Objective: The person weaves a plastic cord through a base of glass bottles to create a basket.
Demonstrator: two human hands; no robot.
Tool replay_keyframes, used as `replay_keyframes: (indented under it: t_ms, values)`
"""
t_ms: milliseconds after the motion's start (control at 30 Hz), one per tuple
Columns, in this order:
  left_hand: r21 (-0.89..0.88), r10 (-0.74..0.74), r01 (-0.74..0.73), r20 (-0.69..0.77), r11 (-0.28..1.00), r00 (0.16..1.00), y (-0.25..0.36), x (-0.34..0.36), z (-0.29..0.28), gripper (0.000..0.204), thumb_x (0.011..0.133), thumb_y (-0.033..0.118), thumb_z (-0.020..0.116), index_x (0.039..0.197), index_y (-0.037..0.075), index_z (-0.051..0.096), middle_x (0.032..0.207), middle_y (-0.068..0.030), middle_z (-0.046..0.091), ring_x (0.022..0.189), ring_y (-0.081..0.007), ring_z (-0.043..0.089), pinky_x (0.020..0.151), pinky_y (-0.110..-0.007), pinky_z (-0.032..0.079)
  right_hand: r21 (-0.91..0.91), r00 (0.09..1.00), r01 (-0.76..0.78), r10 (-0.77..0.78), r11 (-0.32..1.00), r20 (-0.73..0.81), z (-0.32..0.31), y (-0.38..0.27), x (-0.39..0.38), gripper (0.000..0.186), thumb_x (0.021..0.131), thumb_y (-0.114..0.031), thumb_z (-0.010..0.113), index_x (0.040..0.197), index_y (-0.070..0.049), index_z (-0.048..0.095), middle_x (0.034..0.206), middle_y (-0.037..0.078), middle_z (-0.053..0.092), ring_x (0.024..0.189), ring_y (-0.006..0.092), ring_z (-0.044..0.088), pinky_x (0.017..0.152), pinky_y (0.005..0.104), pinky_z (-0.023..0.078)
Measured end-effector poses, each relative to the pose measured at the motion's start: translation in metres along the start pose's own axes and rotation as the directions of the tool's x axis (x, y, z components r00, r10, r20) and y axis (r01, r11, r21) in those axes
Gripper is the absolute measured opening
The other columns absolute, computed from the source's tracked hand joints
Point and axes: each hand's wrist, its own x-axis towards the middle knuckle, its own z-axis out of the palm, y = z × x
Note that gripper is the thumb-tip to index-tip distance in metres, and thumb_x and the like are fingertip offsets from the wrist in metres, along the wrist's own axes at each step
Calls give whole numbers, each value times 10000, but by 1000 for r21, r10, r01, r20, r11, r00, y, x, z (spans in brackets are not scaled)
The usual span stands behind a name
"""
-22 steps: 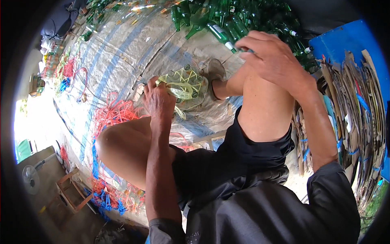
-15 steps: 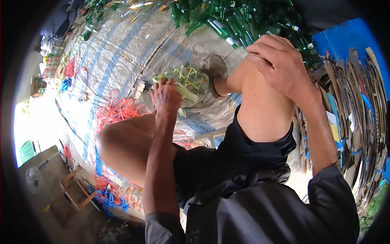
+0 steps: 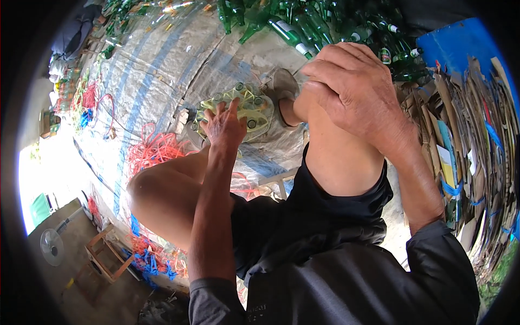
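A round bundle of pale green glass bottles (image 3: 259, 116) stands upright on the ground sheet between my feet, mouths up, with yellowish-green strapping across the top. Over its near side lies my left hand (image 3: 223, 128), fingers spread on or just above the bottle necks. Nothing shows in its grasp, though the palm side is hidden. My right hand (image 3: 355, 89) rests on my raised right knee, its fingers laid loosely over the kneecap and holding nothing visible.
Green bottles (image 3: 303, 27) lie heaped beyond my feet. Tangled red strapping (image 3: 154, 150) lies left of the bundle. At right stand stacked flattened cardboard sheets (image 3: 476, 141) beside a blue panel (image 3: 452, 43). A wooden stool frame (image 3: 108, 254) and a fan (image 3: 52, 247) are at lower left.
My left hand's fingers have spread apart over the bundle, and the pale yellowish-green strip beside them no longer sticks out over its near side. My right hand stays on the knee.
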Motion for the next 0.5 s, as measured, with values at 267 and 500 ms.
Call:
replay_keyframes:
  t_ms: [267, 500]
  values:
    - [-87, -19, 32, 144, 996, 989, -13, 19, 8, 608, 802, 398, 722, 1369, 320, 517, 1345, -55, 586, 1243, -443, 449, 974, -594, 394, 65, 1000, -6, 5, 998, 23, -4, -9, 3, 169, 756, -128, 724, 909, -61, 696, 911, 48, 655, 912, 250, 630, 896, 384, 483]
    - [-118, 7, 16, 195, 993, 981, -19, 26, 10, 582, 764, 365, 729, 1315, 293, 555, 1268, -57, 642, 1251, -430, 477, 996, -537, 411, 57, 998, -40, 37, 998, 48, -5, -10, 5, 175, 748, -141, 736, 901, -63, 705, 914, 48, 657, 915, 250, 633, 893, 378, 483]
